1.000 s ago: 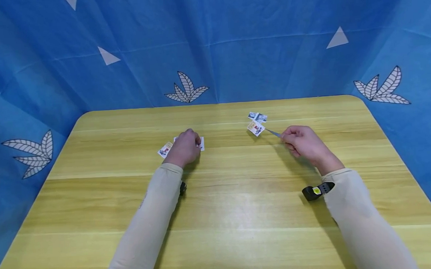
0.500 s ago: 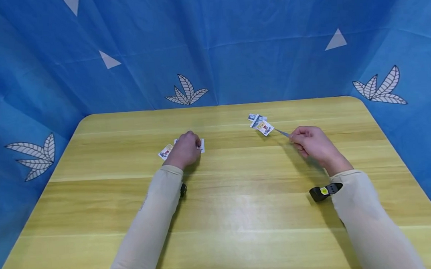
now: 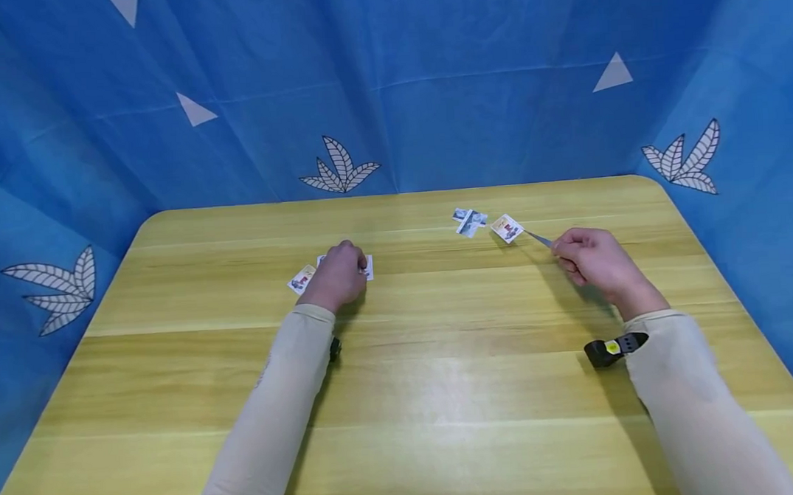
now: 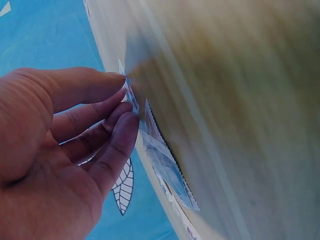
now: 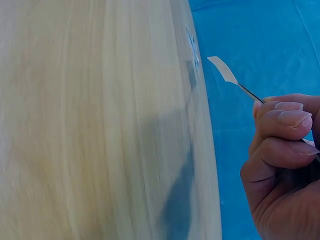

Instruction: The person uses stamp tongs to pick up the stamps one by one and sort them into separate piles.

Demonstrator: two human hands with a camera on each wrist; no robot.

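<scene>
In the head view my right hand [image 3: 596, 261] pinches slim metal tweezers [image 3: 538, 238]. Their tip carries a small white stamp [image 3: 507, 228] with a coloured picture, raised above the table. The right wrist view shows that stamp [image 5: 223, 70] edge-on and slightly bent. My left hand [image 3: 340, 277] is lowered over a group of stamps, with a picture stamp [image 3: 300, 280] to its left and another stamp [image 3: 369, 268] partly under its fingers. In the left wrist view, thumb and fingertips rest apart at the stamps; one stamp [image 4: 167, 160] has a toothed edge.
Two bluish-grey stamps [image 3: 471, 223] lie overlapping near the far edge of the wooden table [image 3: 435, 379]. A blue curtain [image 3: 390, 93] with leaf prints hangs behind and at both sides. A black wrist camera [image 3: 602, 353] is strapped below the right hand.
My right hand has moved to the right with the tweezers, carrying the picture stamp off and away from the bluish-grey stamps. The left hand has stayed in place.
</scene>
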